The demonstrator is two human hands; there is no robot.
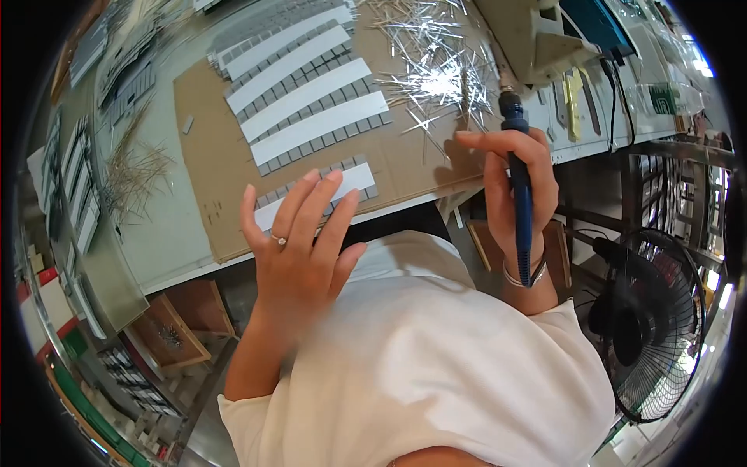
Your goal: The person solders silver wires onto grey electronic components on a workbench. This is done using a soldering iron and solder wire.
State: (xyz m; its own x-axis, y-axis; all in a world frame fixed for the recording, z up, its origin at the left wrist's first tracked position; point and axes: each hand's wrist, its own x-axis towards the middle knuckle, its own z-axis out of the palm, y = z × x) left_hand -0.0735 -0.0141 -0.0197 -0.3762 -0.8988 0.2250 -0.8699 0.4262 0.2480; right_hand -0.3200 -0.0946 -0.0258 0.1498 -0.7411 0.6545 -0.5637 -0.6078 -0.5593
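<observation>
My right hand (510,183) grips a blue pen-shaped soldering iron (520,191) upright, its tip pointing up toward a pile of thin silver metal strips (436,74). My left hand (299,249) is raised with fingers spread and holds nothing; it wears a ring and hovers over the near edge of the table, just in front of the closest strip of small grey cells backed with white tape (342,183). Several more such cell strips (311,101) lie in rows on a brown cardboard sheet (206,163).
A beige machine (537,39) and cables stand at the back right. A black floor fan (654,327) is at my right. Bundles of thin wires (132,171) and stacked cell strips (78,187) lie at the left. Wooden boxes (167,331) sit below the table.
</observation>
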